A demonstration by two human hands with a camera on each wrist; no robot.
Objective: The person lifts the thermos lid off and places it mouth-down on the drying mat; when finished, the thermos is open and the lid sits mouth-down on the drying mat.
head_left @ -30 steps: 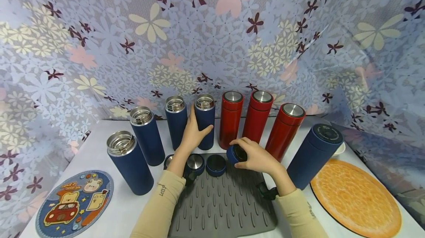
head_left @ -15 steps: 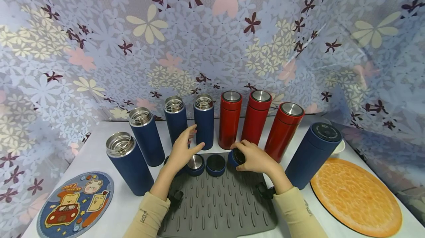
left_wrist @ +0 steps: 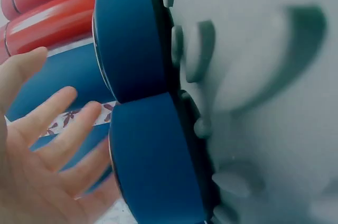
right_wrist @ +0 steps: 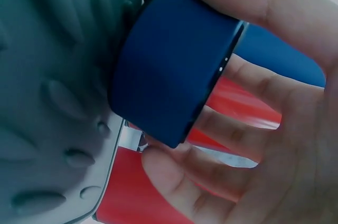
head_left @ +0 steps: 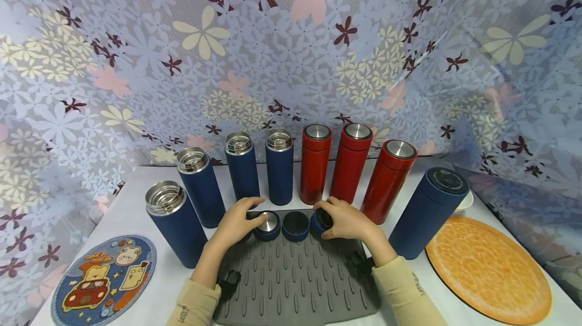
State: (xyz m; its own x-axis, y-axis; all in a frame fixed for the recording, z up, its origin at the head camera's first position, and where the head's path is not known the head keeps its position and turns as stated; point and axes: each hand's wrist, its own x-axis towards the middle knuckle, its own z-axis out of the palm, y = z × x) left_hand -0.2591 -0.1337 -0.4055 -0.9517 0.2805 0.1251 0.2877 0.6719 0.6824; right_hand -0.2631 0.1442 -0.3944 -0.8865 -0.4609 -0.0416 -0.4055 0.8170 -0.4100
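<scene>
My right hand (head_left: 347, 221) grips a blue bottle lid (head_left: 321, 219) with a dark top, at the far edge of the grey ridged mat (head_left: 295, 280). In the right wrist view the thumb lies on one side of this lid (right_wrist: 163, 60), with fingers round the other; it tilts slightly against the mat. My left hand (head_left: 235, 226) hovers over the mat's far left corner, fingers spread and holding nothing. Beside it sits a silver-topped blue lid (head_left: 267, 226), then a dark-topped blue lid (head_left: 295, 226). Another blue lid (left_wrist: 158, 160), close by the left fingers, is mostly hidden in the head view.
Several lidless blue bottles (head_left: 279, 169) stand upright behind and left of the mat. Three lidded red bottles (head_left: 316, 164) and a lidded blue bottle (head_left: 427, 215) stand right. Round mats, one cartoon-printed (head_left: 104, 280) and one orange (head_left: 491, 270), flank them. A patterned cloth (head_left: 291, 53) hangs behind.
My left hand has come away from the rightmost lidless blue bottle, down and left to the lids. The right hand has lowered its lid slightly, and the lid looks less tilted.
</scene>
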